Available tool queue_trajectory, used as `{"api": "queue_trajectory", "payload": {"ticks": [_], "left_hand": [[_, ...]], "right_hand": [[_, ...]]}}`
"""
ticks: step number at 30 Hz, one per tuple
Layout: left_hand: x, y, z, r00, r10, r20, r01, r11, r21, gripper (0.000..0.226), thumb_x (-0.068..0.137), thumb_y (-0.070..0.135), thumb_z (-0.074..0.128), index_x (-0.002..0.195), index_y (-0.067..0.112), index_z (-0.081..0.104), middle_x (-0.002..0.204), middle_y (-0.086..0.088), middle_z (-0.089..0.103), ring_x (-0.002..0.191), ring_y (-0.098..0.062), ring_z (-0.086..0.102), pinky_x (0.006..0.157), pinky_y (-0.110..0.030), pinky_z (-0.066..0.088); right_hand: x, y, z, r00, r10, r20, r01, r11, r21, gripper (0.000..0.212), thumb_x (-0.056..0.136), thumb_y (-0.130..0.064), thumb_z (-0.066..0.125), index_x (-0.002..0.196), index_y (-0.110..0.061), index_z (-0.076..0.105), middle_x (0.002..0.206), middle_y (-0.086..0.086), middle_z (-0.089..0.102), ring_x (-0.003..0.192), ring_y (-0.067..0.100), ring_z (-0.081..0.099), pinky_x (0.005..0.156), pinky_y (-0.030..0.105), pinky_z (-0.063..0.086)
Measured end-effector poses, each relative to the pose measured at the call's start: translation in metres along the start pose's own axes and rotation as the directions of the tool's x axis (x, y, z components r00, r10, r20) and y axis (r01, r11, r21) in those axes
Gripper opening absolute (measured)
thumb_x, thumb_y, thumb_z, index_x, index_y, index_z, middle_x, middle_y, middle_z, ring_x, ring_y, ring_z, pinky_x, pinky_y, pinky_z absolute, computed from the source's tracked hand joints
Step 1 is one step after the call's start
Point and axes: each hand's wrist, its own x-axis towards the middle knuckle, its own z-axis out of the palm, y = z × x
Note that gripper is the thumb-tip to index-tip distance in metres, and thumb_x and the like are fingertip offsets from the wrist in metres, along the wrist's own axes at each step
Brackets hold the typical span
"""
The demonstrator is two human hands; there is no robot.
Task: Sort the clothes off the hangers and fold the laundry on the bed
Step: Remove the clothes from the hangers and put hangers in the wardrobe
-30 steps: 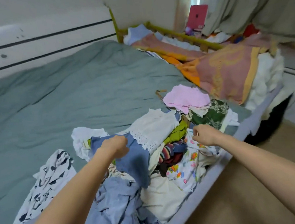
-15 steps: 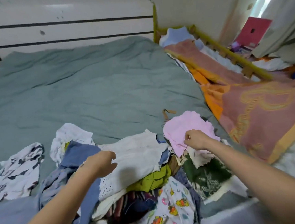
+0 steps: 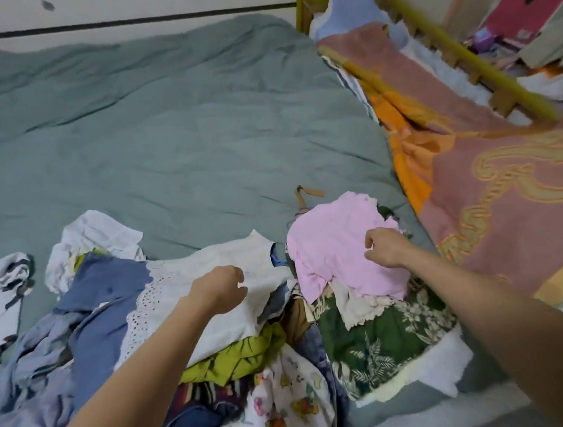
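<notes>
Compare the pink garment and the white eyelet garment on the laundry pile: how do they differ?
The pink garment is plain pink; the white eyelet garment is white with punched holes along its edge. The pink one lies under the right hand, at the pile's right; the white one lies under the left hand, nearer the middle. Both lie unfolded on top of the pile.

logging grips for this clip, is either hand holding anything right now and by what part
The right hand pinches the pink garment at its right edge. The left hand hovers, curled, over the white eyelet garment, holding nothing that shows.
</notes>
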Motion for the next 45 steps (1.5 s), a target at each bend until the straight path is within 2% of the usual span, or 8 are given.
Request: {"api": "queue_trajectory", "payload": {"ticks": [7,11,19,26,28,31,37,45], "left_hand": [[0.099,0.122,0.038,1.000,0.005,-0.018,-0.008,0.987,-0.159,0.054,0.090,0.024,0.056,0.142,0.021,0.041,0.142,-0.006,0.041,0.132,-0.027,0.041,0.101,-0.040,0.042],[0.149,0.151,0.068,1.000,0.006,-0.011,-0.008,0.992,-0.126,0.084,0.084,0.038,0.068,0.151,0.021,0.022,0.155,-0.009,0.023,0.142,-0.029,0.023,0.112,-0.043,0.030],[0.155,0.174,0.077,0.947,0.072,-0.313,-0.146,0.964,-0.220,0.022,0.078,0.025,0.061,0.096,0.023,0.075,0.097,-0.002,0.071,0.094,-0.027,0.062,0.074,-0.034,0.047],[0.103,0.207,0.077,0.938,0.296,0.179,-0.250,0.938,-0.239,0.012,0.084,0.018,0.067,0.074,0.013,0.062,0.075,0.000,0.064,0.077,-0.020,0.058,0.069,-0.027,0.044],[0.090,0.216,0.083,0.874,0.372,0.314,-0.304,0.921,-0.245,0.010,0.085,0.020,0.069,0.082,0.010,0.067,0.083,-0.002,0.067,0.083,-0.021,0.061,0.073,-0.023,0.043],[0.088,0.219,0.079,0.808,0.387,0.445,-0.246,0.907,-0.342,0.022,0.085,0.019,0.070,0.101,0.003,0.073,0.100,-0.010,0.073,0.088,-0.020,0.066,0.081,-0.024,0.049],[0.141,0.195,0.049,0.998,0.030,-0.057,-0.049,0.932,-0.360,0.021,0.089,0.019,0.053,0.087,0.008,0.071,0.091,-0.007,0.071,0.082,-0.025,0.063,0.075,-0.035,0.052],[0.151,0.182,0.107,0.957,-0.289,-0.010,0.241,0.818,-0.522,0.033,0.091,0.043,0.056,0.067,0.023,0.045,0.066,0.003,0.054,0.065,-0.024,0.051,0.054,-0.028,0.034]], "right_hand": [[0.085,0.086,0.018,0.995,-0.044,0.087,0.034,0.994,0.103,0.058,0.085,-0.032,0.067,0.134,-0.013,0.043,0.139,0.014,0.044,0.123,0.030,0.046,0.093,0.031,0.039],[0.110,0.114,0.056,0.941,-0.133,0.310,0.073,0.978,0.197,0.103,0.073,-0.040,0.080,0.152,-0.024,0.015,0.160,0.008,0.005,0.147,0.025,0.006,0.117,0.039,0.019],[0.120,0.125,0.066,0.921,-0.380,-0.091,0.384,0.923,0.033,0.012,0.089,-0.006,0.055,0.087,0.000,0.065,0.092,0.019,0.059,0.090,0.033,0.057,0.076,0.032,0.031],[0.082,0.144,0.028,0.885,-0.325,0.333,0.395,0.903,-0.170,0.026,0.078,-0.011,0.065,0.056,-0.010,0.049,0.063,0.009,0.049,0.062,0.024,0.048,0.062,0.031,0.043],[0.065,0.150,0.030,0.792,-0.233,0.565,0.422,0.877,-0.230,0.039,0.078,-0.008,0.067,0.054,-0.015,0.037,0.058,0.002,0.036,0.053,0.015,0.034,0.054,0.028,0.032],[0.049,0.153,0.026,0.604,-0.085,0.793,0.482,0.831,-0.278,0.014,0.082,-0.015,0.070,0.077,-0.002,0.064,0.078,0.008,0.059,0.069,0.019,0.051,0.070,0.025,0.050],[0.092,0.131,0.018,0.955,-0.240,0.177,0.250,0.968,-0.038,0.017,0.090,-0.018,0.052,0.098,-0.013,0.066,0.106,0.006,0.067,0.101,0.026,0.061,0.084,0.032,0.049],[0.133,0.067,0.051,0.859,-0.503,-0.089,0.509,0.824,0.251,0.025,0.093,-0.005,0.046,0.109,-0.009,0.065,0.109,0.008,0.064,0.103,0.026,0.057,0.087,0.033,0.043]]}}
